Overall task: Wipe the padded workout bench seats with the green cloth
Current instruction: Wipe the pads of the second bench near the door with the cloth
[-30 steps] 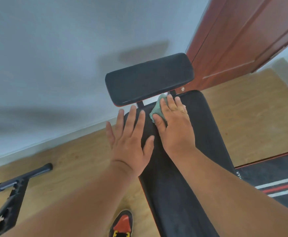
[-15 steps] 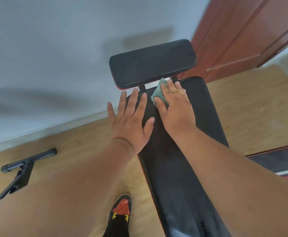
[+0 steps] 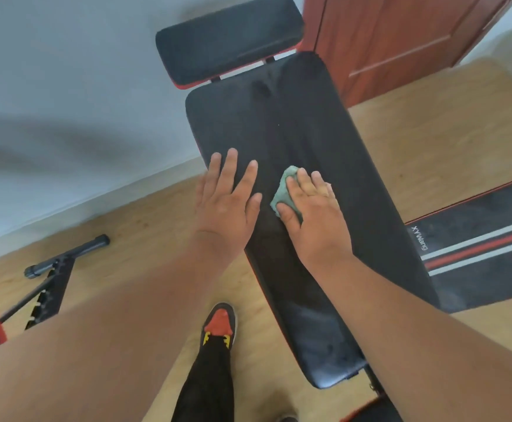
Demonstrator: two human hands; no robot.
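Observation:
A long black padded bench pad (image 3: 306,123) runs away from me, with a smaller black head pad (image 3: 227,35) beyond its far end. My right hand (image 3: 312,214) presses a crumpled green cloth (image 3: 285,190) flat against the middle of the long pad, fingers straight over it and thumb beside it. My left hand (image 3: 227,196) lies flat on the pad's left edge, fingers spread, just left of the cloth. Most of the cloth is hidden under my right hand.
A grey wall stands at the left and a red-brown door (image 3: 385,41) behind the bench. A black metal frame with a bar (image 3: 62,257) lies on the wooden floor at left. A black mat with red and white stripes (image 3: 477,248) lies at right. My shoe (image 3: 221,324) stands beside the bench.
Both hands have slid back along the long pad toward me, from its far end by the head pad to its middle. The cloth moved with my right hand.

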